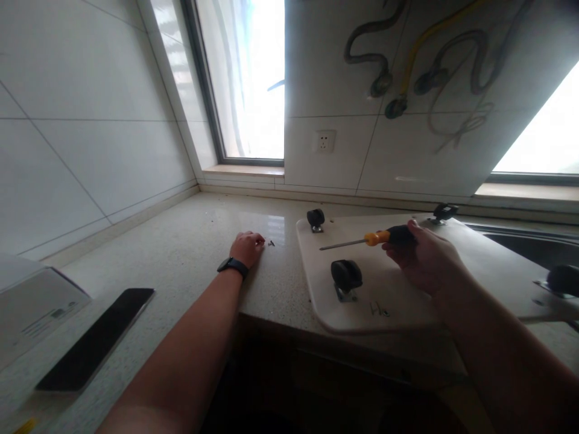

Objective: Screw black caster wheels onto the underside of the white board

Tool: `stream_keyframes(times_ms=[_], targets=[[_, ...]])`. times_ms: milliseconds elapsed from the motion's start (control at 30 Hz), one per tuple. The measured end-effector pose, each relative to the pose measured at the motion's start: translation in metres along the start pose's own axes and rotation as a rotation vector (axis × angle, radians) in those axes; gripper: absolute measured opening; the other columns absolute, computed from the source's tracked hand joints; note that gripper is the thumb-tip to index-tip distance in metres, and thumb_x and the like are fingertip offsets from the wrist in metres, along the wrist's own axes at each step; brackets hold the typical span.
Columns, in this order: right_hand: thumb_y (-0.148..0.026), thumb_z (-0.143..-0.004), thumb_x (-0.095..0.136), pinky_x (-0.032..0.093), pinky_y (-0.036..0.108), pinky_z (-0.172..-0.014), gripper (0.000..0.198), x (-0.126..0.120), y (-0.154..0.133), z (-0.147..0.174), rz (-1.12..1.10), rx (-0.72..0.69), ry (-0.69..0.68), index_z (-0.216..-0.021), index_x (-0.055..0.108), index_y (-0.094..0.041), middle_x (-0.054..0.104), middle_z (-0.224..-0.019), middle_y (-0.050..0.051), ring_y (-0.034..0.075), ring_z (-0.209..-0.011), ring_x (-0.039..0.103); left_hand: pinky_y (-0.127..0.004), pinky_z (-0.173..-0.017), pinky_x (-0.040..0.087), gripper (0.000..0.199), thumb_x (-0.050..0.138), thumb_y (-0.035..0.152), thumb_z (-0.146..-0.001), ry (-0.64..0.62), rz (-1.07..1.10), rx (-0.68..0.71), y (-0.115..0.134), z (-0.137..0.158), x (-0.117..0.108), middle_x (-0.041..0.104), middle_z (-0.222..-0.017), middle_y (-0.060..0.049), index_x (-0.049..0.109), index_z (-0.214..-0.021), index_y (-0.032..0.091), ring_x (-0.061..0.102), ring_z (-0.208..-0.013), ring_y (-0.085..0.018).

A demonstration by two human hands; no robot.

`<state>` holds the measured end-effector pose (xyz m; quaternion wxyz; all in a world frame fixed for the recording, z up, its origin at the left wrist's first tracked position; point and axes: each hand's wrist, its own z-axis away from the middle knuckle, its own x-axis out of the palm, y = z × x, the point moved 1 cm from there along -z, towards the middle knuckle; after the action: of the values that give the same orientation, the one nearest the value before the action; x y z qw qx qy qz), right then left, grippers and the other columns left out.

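Observation:
My right hand point(427, 256) is wrapped round a screwdriver point(377, 237) with a black and yellow handle. Its thin metal shaft points left above a white board point(398, 277) with rounded corners. Black casters stand wheels-up on the board: one at the near left point(346, 276), one at the far left point(315, 219), one at the back point(445, 212) and one at the right edge point(563, 280). Down on the counter, my left hand point(246, 247) has its fingers bunched beside a few small screws point(271, 243). Whatever its fingertips pinch is too small to make out.
The speckled countertop point(190, 241) runs along the tiled wall. At left lie a dark flat panel point(97, 337) and a white box point(38, 307). A sink point(534, 244) is partly under the board. Hoses point(411, 54) and a socket point(324, 141) are on the wall.

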<state>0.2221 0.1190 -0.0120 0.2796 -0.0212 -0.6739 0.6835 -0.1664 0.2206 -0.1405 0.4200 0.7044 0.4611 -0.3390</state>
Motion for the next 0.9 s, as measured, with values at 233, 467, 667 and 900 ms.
stream_keyframes(times_ms=[233, 467, 667, 900], targets=[[-0.024, -0.1, 0.054, 0.059, 0.026, -0.043, 0.01, -0.001, 0.0, 0.001, 0.015, 0.008, 0.04, -0.09, 0.056, -0.023, 0.07, -0.073, 0.004, 0.017, -0.048, 0.067, -0.044, -0.103, 0.048, 0.021, 0.062, 0.028, -0.094, -0.041, 0.04, 0.093, -0.002, 0.0, 0.002, 0.077, -0.102, -0.009, 0.083, -0.098, 0.026, 0.067, -0.098, -0.024], [-0.023, -0.1, 0.052, 0.057, 0.026, -0.04, 0.013, 0.001, -0.001, 0.003, 0.028, 0.002, 0.04, -0.088, 0.057, -0.023, 0.071, -0.072, 0.004, 0.018, -0.046, 0.067, -0.042, -0.101, 0.048, 0.018, 0.065, 0.025, -0.093, -0.069, 0.075, 0.167, -0.002, 0.001, 0.0, 0.077, -0.101, -0.008, 0.082, -0.099, 0.025, 0.067, -0.097, -0.023], [-0.022, -0.1, 0.051, 0.054, 0.023, -0.036, 0.015, 0.004, -0.003, 0.005, 0.034, -0.007, 0.045, -0.086, 0.058, -0.023, 0.072, -0.07, 0.005, 0.017, -0.043, 0.065, -0.04, -0.105, 0.046, 0.021, 0.062, 0.025, -0.095, -0.077, 0.081, 0.189, 0.008, 0.002, 0.0, 0.075, -0.105, -0.007, 0.082, -0.102, 0.028, 0.064, -0.1, -0.022], [-0.021, -0.096, 0.059, 0.057, 0.024, -0.041, 0.009, 0.003, -0.004, 0.009, 0.021, -0.021, 0.029, -0.087, 0.061, -0.02, 0.072, -0.071, 0.008, 0.019, -0.044, 0.067, -0.04, -0.103, 0.046, 0.02, 0.062, 0.023, -0.095, -0.063, 0.074, 0.19, 0.01, 0.003, -0.002, 0.073, -0.105, -0.008, 0.081, -0.103, 0.025, 0.062, -0.099, -0.023]])
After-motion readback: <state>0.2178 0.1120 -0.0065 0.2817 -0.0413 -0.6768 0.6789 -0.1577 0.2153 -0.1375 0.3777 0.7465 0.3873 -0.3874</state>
